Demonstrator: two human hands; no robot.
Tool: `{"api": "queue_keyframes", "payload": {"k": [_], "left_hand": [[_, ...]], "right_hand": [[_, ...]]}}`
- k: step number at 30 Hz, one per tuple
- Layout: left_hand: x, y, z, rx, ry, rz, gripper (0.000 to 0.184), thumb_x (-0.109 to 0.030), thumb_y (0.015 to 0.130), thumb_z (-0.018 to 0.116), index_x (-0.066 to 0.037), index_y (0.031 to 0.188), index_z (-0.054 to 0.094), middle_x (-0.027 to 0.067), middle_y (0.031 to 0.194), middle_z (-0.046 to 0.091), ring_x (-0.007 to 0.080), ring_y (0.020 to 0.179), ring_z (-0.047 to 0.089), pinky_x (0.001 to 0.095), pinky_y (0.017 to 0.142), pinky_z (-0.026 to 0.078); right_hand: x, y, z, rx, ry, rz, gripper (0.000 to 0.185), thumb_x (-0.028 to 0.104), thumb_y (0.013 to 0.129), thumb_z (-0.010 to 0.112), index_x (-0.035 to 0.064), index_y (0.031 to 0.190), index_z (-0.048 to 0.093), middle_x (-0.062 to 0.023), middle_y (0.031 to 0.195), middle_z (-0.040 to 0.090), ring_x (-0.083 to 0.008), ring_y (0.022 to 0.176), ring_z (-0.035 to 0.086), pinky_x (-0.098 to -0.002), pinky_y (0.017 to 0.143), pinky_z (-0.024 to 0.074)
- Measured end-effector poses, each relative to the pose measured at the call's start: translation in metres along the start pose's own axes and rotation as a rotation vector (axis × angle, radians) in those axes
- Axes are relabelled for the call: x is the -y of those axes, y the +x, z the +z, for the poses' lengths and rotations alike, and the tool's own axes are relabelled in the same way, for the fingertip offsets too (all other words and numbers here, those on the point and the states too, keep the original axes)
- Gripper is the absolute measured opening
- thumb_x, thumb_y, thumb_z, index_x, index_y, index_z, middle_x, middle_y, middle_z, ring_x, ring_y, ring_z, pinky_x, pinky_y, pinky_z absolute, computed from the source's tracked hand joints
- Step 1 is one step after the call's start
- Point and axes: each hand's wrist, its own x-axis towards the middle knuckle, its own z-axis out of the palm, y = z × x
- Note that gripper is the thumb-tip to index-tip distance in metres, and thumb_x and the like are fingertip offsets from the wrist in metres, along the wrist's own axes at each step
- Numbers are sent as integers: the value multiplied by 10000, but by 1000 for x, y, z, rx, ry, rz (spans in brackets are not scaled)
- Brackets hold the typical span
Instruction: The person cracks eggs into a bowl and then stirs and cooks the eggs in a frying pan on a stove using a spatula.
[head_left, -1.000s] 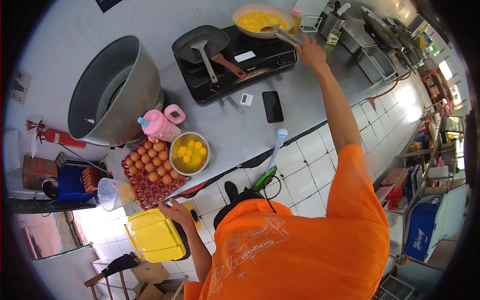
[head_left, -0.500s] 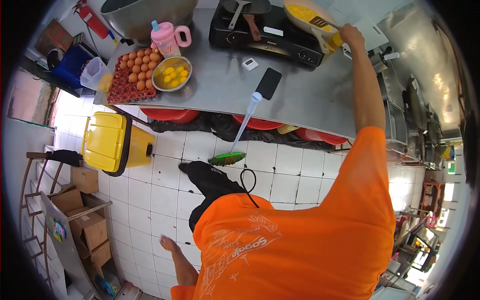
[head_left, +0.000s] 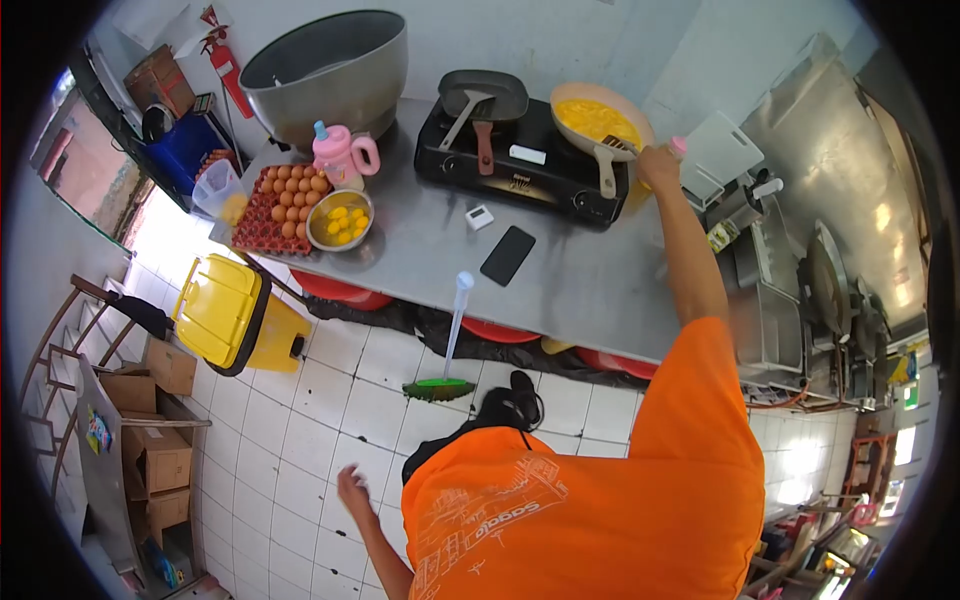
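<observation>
Spatula (head_left: 614,142) is, as far as can be made out, gripped by the right hand (head_left: 657,168), with the fingers curled round its handle, though the grip itself is mostly covered by the hand so the exact hold can't be told. It's found toward the upper right of the frame, its dark slotted head laid over the lower right edge of the round frying pan (head_left: 600,91), right by the yellow egg mixture (head_left: 588,117). From the fingers, the slotted end is pointed left and a bit up, so the long axis is slanted across the pan's edge rather than lined up with the pan handle (head_left: 606,174), which is aimed down the frame, just left of the hand, and doesn't seem to be touched. A pink-capped bottle (head_left: 678,147) is seen just beside the hand, partly blocked by it; whether there's contact can't be judged. The left hand (head_left: 354,490) is kept way out of it: it's seen at the lower left, over the floor tiles (head_left: 290,440), fingers loosely uncurled, a bit blurry, with nothing visibly held. So the pan is best reached from the right side, while the left is separated from it by the whole counter (head_left: 570,300) edge.
</observation>
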Motion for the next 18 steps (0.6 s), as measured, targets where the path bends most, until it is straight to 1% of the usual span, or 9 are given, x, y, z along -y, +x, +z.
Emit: {"api": "queue_keyframes", "payload": {"k": [1, 3, 4, 6, 7, 10, 12, 16, 18], "left_hand": [[-64, -22, 52, 151, 69, 55, 280, -157, 916, 425, -56, 1050, 649, 10, 915, 572, 130, 766, 540, 244, 571, 392], [-146, -46, 151, 520, -23, 47, 278, -227, 961, 470, -48, 1093, 637, 27, 952, 611, 125, 847, 560, 252, 651, 434], [-189, -63, 204, 700, -37, 144, 328, -321, 985, 484, -53, 1115, 622, 34, 943, 616, 110, 873, 559, 255, 698, 446], [-220, -71, 315, 981, -81, 91, 466, -467, 983, 473, -61, 1195, 560, 39, 1011, 610, 118, 855, 576, 260, 749, 459], [-236, -72, 370, 1097, -145, 8, 451, -473, 984, 467, -85, 1205, 535, 38, 1035, 603, 142, 862, 584, 274, 757, 466], [-311, -81, 508, 1150, -175, -139, 672, -658, 892, 485, -102, 1267, 442, 87, 1173, 553, 199, 942, 571, 405, 811, 470], [-365, -91, 562, 1075, -260, -343, 716, -666, 886, 492, -86, 1305, 456, 132, 1180, 560, 239, 986, 581, 432, 840, 476], [-409, -90, 616, 1176, -340, -433, 637, -627, 891, 524, -92, 1237, 496, 125, 1083, 608, 217, 839, 611, 371, 733, 513], [-410, -85, 633, 1337, -327, -405, 544, -581, 895, 555, -88, 1123, 542, 92, 925, 645, 170, 631, 591, 290, 572, 510]], "right_hand": [[-8, 4, 3, 4, 5, -14, 295, 181, 883, 476, 1, 997, 680, -242, 1011, 676, -383, 972, 660, -481, 828, 526], [-26, 14, 17, 38, -28, -147, 270, 161, 886, 477, 4, 962, 683, -233, 999, 681, -373, 924, 676, -486, 785, 538], [-33, 17, 28, 42, -35, -182, 252, 156, 884, 483, 2, 964, 666, -225, 983, 685, -371, 898, 681, -486, 757, 541], [-46, 33, 33, 31, -54, -243, 234, 150, 883, 489, 1, 965, 649, -217, 966, 689, -370, 871, 686, -487, 729, 544], [-49, 30, 32, 1, 0, -221, 232, 172, 900, 489, 4, 987, 623, -210, 945, 690, -373, 863, 684, -490, 718, 543], [-67, 59, 43, 0, 39, -218, 250, 226, 937, 484, 13, 1027, 578, -203, 908, 688, -377, 846, 680, -494, 701, 540], [-78, 76, 51, 35, 14, -265, 267, 258, 956, 480, 20, 1045, 559, -203, 893, 686, -380, 836, 679, -494, 695, 539], [-83, 111, 63, 12, 112, -279, 321, 323, 970, 481, 28, 1068, 559, -213, 911, 680, -381, 833, 676, -491, 698, 538], [-83, 126, 70, -2, 159, -253, 327, 330, 968, 486, 29, 1075, 556, -216, 923, 678, -383, 840, 674, -491, 703, 536]]}}
